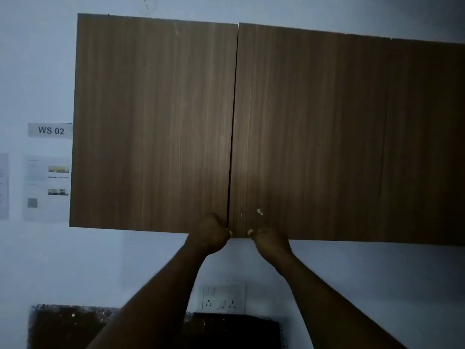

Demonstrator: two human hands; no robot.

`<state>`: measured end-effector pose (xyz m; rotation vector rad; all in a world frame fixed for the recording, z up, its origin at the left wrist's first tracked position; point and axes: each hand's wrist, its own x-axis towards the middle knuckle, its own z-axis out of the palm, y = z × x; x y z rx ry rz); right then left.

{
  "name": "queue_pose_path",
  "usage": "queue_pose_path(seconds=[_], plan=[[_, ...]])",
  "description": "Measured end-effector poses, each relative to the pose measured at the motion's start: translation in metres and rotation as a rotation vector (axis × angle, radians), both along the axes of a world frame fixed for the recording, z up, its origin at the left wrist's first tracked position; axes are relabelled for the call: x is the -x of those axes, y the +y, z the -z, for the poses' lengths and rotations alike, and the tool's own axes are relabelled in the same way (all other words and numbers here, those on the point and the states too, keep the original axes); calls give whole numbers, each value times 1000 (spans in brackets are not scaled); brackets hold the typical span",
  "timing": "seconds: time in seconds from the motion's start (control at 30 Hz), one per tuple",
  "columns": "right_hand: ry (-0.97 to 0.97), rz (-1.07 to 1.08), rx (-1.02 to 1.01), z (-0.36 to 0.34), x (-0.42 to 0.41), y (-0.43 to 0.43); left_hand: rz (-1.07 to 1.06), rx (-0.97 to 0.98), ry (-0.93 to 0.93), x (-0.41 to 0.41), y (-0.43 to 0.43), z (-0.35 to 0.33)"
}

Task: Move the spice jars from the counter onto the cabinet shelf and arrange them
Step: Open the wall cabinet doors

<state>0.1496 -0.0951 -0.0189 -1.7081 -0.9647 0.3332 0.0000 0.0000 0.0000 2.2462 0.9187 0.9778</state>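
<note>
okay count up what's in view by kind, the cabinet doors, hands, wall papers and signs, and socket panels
Cabinet doors: 3
Hands: 2, left hand, right hand
Wall papers and signs: 3
Socket panels: 1
Total: 9

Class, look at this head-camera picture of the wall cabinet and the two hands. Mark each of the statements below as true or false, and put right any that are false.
1. Both cabinet doors are closed or nearly closed. True: the left cabinet door and the right cabinet door meet at a narrow dark seam.
2. The left hand holds a spice jar. False: it grips the bottom edge of the left door; no jar is in view.
3. The right hand is at the bottom edge of the right door. True.
4. The wall label reads WS 05. False: it reads WS 02.
5. A socket plate sits on the wall below the cabinet. True.
</note>
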Motion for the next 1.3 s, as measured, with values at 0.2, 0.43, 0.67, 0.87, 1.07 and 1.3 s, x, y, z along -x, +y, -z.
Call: queue_pose_path(seconds=[0.2,0.43,0.67,0.87,1.07,1.3], plan=[[616,-123,-117,25,-3,19,-61,245,-184,-21,9,25],[931,-182,-321,34,5,37,17,540,-425,-34,9,41],[991,-194,-347,32,6,32,116,743,-557,-35,0,39],[981,-158,-312,30,12,14,91,639,-600,-27,-10,33],[922,-154,-268,23,27,-28,174,472,-697,-15,-39,6],[249,182,-23,11,50,-93,290,463,-643,-2,-86,-11]])
